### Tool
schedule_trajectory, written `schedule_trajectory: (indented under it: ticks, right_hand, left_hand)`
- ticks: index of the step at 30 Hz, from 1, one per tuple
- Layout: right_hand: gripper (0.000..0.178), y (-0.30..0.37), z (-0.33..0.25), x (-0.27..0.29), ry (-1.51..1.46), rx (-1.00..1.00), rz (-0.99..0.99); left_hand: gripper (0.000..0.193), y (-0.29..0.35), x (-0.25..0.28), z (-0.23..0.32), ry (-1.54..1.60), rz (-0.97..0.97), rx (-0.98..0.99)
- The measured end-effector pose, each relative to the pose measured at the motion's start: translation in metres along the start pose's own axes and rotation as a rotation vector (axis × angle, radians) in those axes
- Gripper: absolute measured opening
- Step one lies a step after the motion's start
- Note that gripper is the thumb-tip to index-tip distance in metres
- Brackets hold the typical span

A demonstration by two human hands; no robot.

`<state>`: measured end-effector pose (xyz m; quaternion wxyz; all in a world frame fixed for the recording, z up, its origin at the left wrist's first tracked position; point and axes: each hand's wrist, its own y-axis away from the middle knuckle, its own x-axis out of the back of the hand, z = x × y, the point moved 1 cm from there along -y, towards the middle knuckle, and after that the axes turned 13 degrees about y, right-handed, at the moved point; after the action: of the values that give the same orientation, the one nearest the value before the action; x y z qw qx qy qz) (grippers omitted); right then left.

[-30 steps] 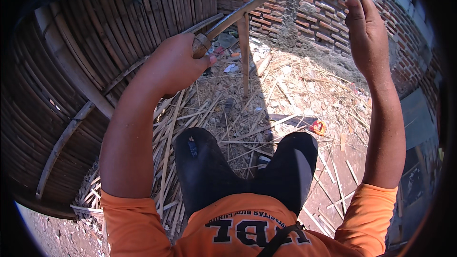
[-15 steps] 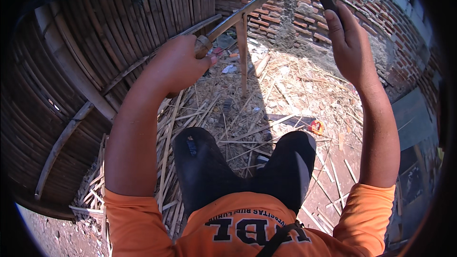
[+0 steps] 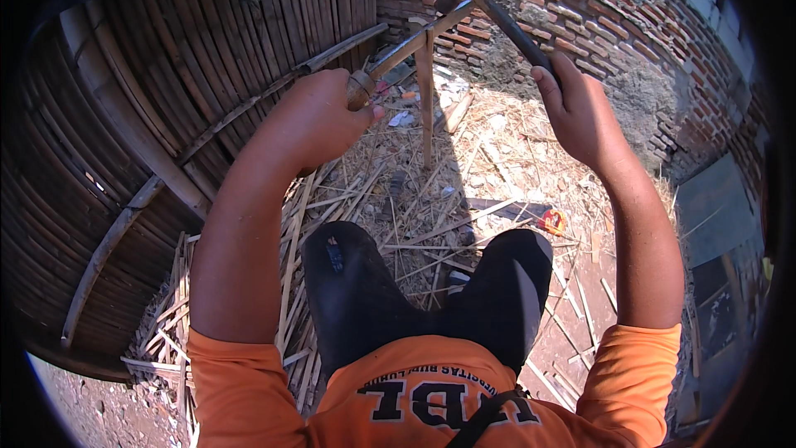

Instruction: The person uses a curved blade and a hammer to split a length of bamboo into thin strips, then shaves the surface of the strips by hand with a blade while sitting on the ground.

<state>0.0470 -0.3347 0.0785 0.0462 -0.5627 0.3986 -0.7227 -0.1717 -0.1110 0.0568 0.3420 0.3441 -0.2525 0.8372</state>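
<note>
Left hand (image 3: pixel 319 120) gripping a machete (image 3: pixel 408 47), right hand (image 3: pixel 580 112) gripping a hammer (image 3: pixel 512 27).

The left hand is closed round the machete's wooden handle, with the blade running out ahead and to that hand's right. The right hand is curled about the hammer's dark handle, which slants ahead and to the left; the hammer's head is at the blade's outer end, though I cannot tell whether the two touch. Ahead and right of the left hand, a wooden slat (image 3: pixel 427 99) stands upright, its top at the blade. Below the left hand, pale strips (image 3: pixel 292 265) lie heaped; below the right, a red-and-yellow object (image 3: pixel 554 221) lies on the ground. A slatted wall (image 3: pixel 157 83) rises left of the left hand, and a brick wall (image 3: pixel 580 29) beyond both hands.
</note>
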Motion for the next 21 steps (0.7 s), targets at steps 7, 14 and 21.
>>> schedule_trajectory:
  ticks: [7,14,21]
  right_hand:
    - [0.038,-0.011,0.001,0.034,-0.294,0.033,0.304]
    - [0.031,0.01,-0.011,-0.011,-0.195,-0.018,0.268]
    - [0.038,0.004,-0.003,-0.013,-0.175,-0.091,0.031]
  left_hand:
    - [0.041,0.003,0.002,-0.004,0.013,-0.004,0.026]
    - [0.041,0.005,-0.003,-0.003,0.036,0.028,0.011]
    - [0.043,-0.007,-0.004,-0.019,0.097,-0.04,0.071]
